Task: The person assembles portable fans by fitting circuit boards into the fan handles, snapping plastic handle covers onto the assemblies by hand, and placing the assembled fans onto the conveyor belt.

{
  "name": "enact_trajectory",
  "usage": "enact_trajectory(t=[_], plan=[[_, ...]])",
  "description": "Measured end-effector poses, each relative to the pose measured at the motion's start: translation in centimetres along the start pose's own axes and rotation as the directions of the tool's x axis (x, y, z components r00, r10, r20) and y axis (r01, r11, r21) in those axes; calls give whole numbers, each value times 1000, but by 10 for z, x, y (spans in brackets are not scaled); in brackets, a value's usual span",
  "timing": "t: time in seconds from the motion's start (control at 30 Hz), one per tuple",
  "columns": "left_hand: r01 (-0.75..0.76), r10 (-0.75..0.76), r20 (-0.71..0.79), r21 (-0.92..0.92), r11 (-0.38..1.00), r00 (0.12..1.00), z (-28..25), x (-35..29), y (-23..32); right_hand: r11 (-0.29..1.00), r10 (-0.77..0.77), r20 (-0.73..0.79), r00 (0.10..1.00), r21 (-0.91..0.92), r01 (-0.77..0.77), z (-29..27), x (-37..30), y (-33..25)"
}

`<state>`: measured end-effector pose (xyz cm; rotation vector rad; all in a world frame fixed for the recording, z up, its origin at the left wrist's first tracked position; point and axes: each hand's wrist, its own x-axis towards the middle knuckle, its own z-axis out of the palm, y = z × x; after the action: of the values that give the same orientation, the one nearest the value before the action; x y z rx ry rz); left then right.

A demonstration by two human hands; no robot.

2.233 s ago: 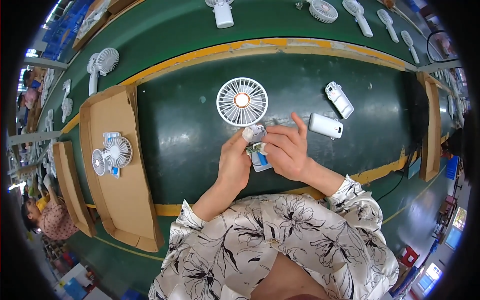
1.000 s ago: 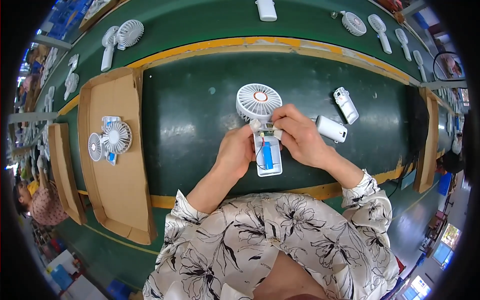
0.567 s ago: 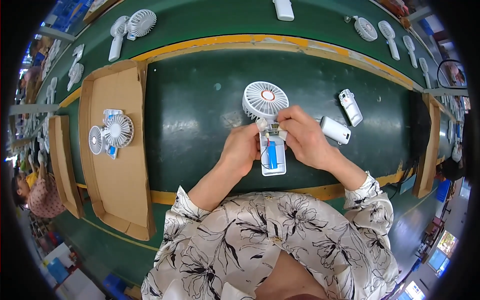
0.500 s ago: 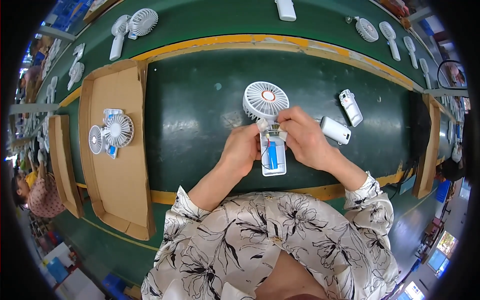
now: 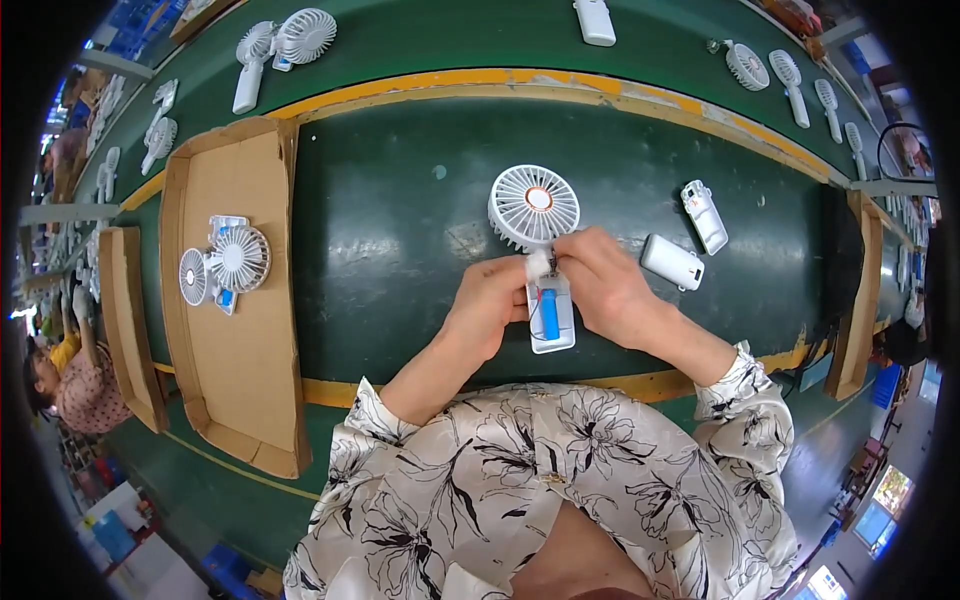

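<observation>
Between my hands a white handheld fan (image 5: 535, 203) stretches away from me, its round grille far and its opened handle (image 5: 555, 346) near. Inside the handle a blue cylindrical battery (image 5: 549, 314) and a thin red wire show. My left hand (image 5: 480, 308) is closed on the left side of the handle. A small white piece (image 5: 538, 265) sits at its fingertips, over the fan's neck; I cannot tell what it is. My right hand (image 5: 612, 292) pinches at the neck from the right, and its fingers hide the parts there. Two white casing pieces, one closed side up (image 5: 672, 262) and one hollow side up (image 5: 705, 217), lie to the right.
On the left a shallow cardboard tray (image 5: 262, 420) holds more opened fans (image 5: 240, 262). Beyond the yellow-edged rail (image 5: 480, 80), a green belt (image 5: 430, 45) carries fans and a white casing (image 5: 595, 22). A co-worker (image 5: 85, 385) is at far left.
My fingers have shifted at the fan's neck, and the white piece now covers the metallic part that showed there. Beyond the rail, the fans and casing have slid to the right.
</observation>
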<state>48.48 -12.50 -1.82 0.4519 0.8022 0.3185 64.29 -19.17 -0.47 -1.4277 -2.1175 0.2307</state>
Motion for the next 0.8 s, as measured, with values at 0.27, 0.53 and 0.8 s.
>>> enact_trajectory(t=[0.27,0.53,0.8], plan=[[-81,87,-13,269,960,996,-4,3,-13,1000,8,44,999,-14,-7,4,-4,-1],[-80,94,-41,260,962,995,-4,3,-16,999,-20,42,999,-34,22,8,-6,0],[-64,71,-36,174,983,997,-13,8,-28,991,-96,3,995,-92,96,14,-9,0]])
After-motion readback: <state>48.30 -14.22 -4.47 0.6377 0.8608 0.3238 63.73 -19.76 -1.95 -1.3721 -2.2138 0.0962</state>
